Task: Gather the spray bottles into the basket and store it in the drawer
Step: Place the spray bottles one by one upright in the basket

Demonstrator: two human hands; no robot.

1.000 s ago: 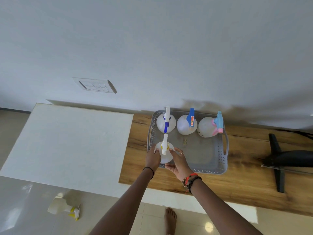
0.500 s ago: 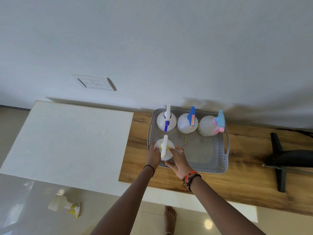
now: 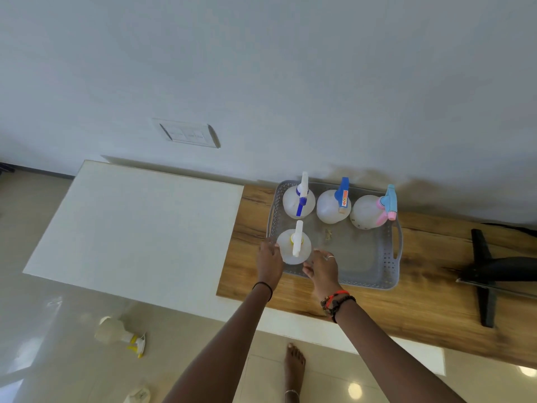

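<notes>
A grey perforated basket (image 3: 389, 257) sits on the wooden counter (image 3: 406, 309). Three white spray bottles stand along its back: one with a white-and-blue trigger (image 3: 299, 199), one with a blue trigger (image 3: 332, 206), one with a light-blue and pink trigger (image 3: 367, 212). A bottle with a white trigger and yellow collar (image 3: 293, 247) stands upright in the front left corner. My left hand (image 3: 268, 258) rests against its left side. My right hand (image 3: 322, 267) hovers just right of it, fingers apart, slightly off the bottle.
Another spray bottle with a yellow trigger (image 3: 119, 334) lies on the tiled floor, and part of a further bottle (image 3: 139, 395) shows at the bottom edge. A white cabinet top (image 3: 130, 228) adjoins the counter on the left. A black stand (image 3: 491, 271) lies at right.
The white-trigger bottle has settled upright in the basket's front left corner. My right hand has drawn back from it a little; my left hand stays at its side.
</notes>
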